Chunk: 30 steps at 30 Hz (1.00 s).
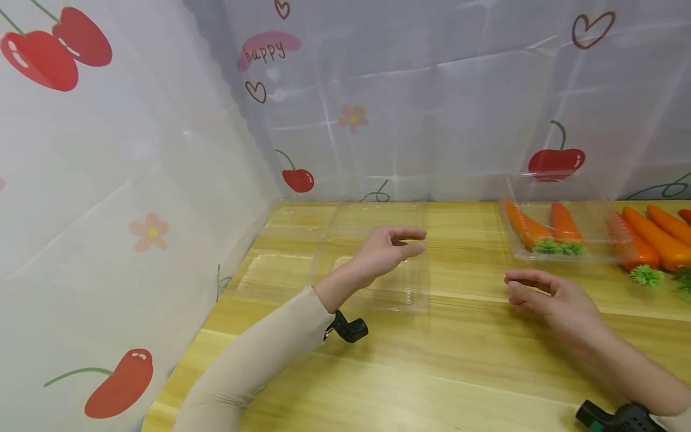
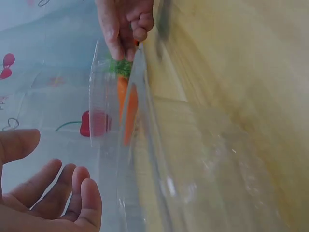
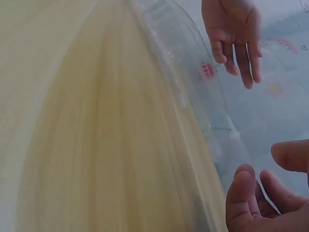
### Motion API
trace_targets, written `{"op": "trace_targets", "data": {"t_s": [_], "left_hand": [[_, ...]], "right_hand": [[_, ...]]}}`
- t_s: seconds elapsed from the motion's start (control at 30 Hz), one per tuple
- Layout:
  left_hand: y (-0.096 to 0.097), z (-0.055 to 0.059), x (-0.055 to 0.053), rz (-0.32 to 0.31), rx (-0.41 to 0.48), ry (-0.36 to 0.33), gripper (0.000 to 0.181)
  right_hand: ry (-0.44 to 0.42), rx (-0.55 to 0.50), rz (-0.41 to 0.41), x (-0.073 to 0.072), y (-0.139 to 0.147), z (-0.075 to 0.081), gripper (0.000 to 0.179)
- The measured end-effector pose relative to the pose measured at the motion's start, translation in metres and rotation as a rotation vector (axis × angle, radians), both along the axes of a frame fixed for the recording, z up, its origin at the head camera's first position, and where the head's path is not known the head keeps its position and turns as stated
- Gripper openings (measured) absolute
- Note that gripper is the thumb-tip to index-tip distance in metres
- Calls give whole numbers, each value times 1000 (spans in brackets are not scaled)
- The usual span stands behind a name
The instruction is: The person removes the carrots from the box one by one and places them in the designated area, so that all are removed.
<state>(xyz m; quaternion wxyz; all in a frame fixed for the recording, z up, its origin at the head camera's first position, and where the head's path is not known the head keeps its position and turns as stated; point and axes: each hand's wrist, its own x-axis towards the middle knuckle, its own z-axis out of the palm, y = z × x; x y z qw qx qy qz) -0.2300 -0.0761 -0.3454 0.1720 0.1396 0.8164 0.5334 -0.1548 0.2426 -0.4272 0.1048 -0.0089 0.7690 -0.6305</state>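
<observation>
My left hand (image 1: 385, 252) hovers over a clear plastic box (image 1: 408, 293) that lies opened out at the back left of the table. Its thumb and fingers stand apart with nothing between them. To the right, my right hand (image 1: 556, 303) is held above the wood in front of a second clear box (image 1: 604, 252), fingers loosely bent, holding nothing. Two orange carrots (image 1: 565, 222) with green tops lie in that second box, whose lid is raised. In the right wrist view both the right hand (image 3: 263, 203) and left hand (image 3: 234, 38) appear bare of any object.
Several more carrots (image 1: 655, 237) lie at the far right beside the second box. A printed sheet (image 1: 432, 120) hangs along the back, and another (image 1: 81, 204) at the left edge. The table (image 1: 399, 372) is light wood.
</observation>
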Motion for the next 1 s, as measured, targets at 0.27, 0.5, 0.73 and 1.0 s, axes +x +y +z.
{"op": "trace_targets", "data": {"t_s": [0.27,0.5,0.73,1.0], "left_hand": [[39,-1,-27,-73,14,-26,34],[64,5,-45,-143,3,-39,37],[96,8,-61,-237,-203,103,36],[134,4,-66,-260,-429,282,41]], "right_hand": [[-61,-366,-58,-3,30,-6,21],[-72,-582,-17,-7,44,-9,30],[-82,-655,-21,-10,53,-6,32],[-128,-646,-62,-11,57,-3,33]]}}
